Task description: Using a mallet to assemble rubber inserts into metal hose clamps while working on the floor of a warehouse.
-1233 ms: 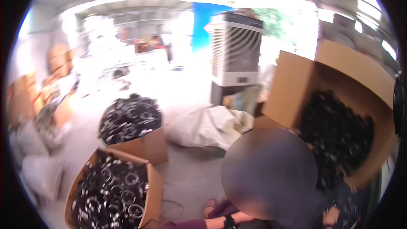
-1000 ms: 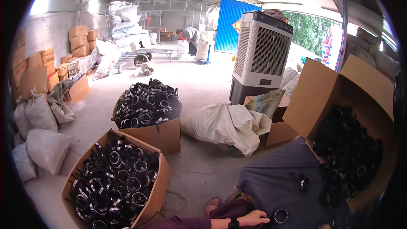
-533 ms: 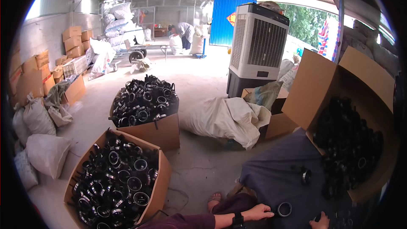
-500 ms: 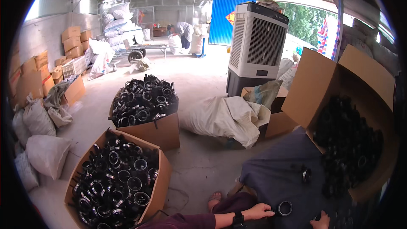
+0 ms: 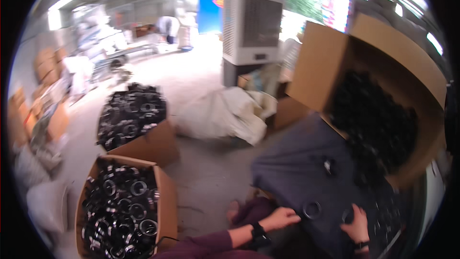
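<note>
My left hand (image 5: 279, 219), with a dark band on its wrist, is closed in a pinch at the near left edge of a black ring-shaped part (image 5: 312, 210) with a thin shiny rim. That ring is over a dark blue cloth (image 5: 292, 168). To its right, my right hand (image 5: 357, 228) curls its fingers around another dark round part (image 5: 347, 216), blurred and partly hidden. A further black part with a silver rim (image 5: 328, 166) lies on the cloth, beyond both hands.
At right a tipped cardboard box (image 5: 318, 62) spills black parts (image 5: 373, 120) towards the cloth. Two open boxes of similar rings, one near (image 5: 167, 201) and one farther (image 5: 148, 144), stand at left. A white sack (image 5: 220, 115) lies before an air cooler (image 5: 251, 24). Another person (image 5: 168, 26) bends far back.
The view has swung to the right and blurred. My right hand has come further into view with a dark round part in its fingers. My left hand stays by the ring.
</note>
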The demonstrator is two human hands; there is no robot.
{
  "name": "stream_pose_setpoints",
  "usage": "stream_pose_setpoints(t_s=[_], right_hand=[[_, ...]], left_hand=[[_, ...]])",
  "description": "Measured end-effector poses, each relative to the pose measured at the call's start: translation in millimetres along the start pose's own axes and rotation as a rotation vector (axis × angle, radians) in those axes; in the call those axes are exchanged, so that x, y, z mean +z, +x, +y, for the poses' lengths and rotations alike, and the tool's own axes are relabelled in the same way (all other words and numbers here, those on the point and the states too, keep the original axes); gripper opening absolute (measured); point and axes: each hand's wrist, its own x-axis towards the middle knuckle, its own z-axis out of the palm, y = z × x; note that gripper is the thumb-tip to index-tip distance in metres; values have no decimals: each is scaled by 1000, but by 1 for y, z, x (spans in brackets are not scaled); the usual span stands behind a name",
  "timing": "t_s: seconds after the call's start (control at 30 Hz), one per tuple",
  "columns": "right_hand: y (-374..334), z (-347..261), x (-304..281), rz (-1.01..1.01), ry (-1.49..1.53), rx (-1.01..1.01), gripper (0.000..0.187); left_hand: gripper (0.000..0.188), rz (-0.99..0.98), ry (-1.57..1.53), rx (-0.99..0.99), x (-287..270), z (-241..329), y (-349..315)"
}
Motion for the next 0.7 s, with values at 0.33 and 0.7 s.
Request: stream_pose_setpoints(t_s=[0.33, 0.7], right_hand=[[-5, -97, -28, 272, -39, -416, 75], [-13, -122, -38, 353, -96, -571, 59]], left_hand=[[17, -6, -269, -131, -10, 6, -7], [17, -16, -308, -126, -10, 3, -11]])
